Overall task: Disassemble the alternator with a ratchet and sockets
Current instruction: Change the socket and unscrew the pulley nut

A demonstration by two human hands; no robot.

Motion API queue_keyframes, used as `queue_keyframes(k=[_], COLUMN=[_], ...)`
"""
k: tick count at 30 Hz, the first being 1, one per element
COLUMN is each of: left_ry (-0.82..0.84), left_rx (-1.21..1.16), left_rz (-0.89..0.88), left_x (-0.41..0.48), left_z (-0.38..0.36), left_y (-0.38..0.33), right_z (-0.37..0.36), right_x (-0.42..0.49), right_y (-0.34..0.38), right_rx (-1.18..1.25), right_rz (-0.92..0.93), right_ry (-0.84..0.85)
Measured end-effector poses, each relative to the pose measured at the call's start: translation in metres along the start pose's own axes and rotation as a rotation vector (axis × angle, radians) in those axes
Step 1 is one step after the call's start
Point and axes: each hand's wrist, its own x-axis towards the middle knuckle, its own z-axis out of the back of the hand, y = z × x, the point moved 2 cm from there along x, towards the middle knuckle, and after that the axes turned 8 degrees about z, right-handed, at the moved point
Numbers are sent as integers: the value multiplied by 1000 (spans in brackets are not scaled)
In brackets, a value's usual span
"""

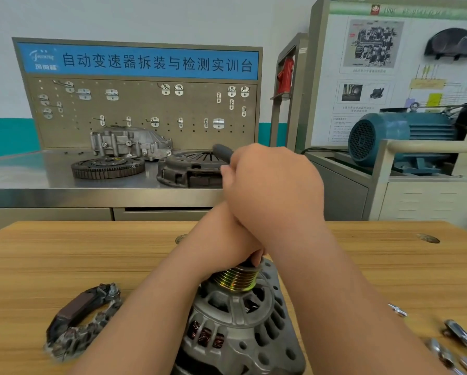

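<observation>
The grey alternator [240, 328] stands on the wooden table [64, 255] at the bottom centre, with its brass-coloured grooved pulley [237, 278] facing up. My left hand [224, 244] wraps around the top of the pulley, where a dark socket end shows under the fingers. My right hand [272, 182] is raised above it and grips the dark handle of the ratchet [222, 152], whose end sticks out to the upper left. My hands hide the ratchet head.
A removed rectifier part [78, 320] lies on the table to the left. Chrome tools [459, 345] and a small chrome piece [397, 309] lie at the right. Behind stand a steel bench [37, 182] with a flywheel [108, 166], clutch cover [189, 169] and housing, and a blue motor [400, 136].
</observation>
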Motion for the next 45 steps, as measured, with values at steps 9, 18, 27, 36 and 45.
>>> queue_keyframes(k=[9,18,27,36,45], left_ry=[53,-24,35,40,-43], left_rx=[-162,-23,-69,-58,82], left_rz=[-51,31,-28,-33,45], left_x=[-13,-3,-9,-6,-10], left_z=[2,0,1,1,2], left_y=[-19,-4,-12,-6,-13], right_z=[-1,-5,-1,2,-1], right_x=[-6,-4,-1,-3,4], right_y=[-30,-6,-12,-34,-3], right_rx=[1008,223,111,1016,-24], right_rz=[374,22,142,404,-53], right_ry=[81,1,91,172,52])
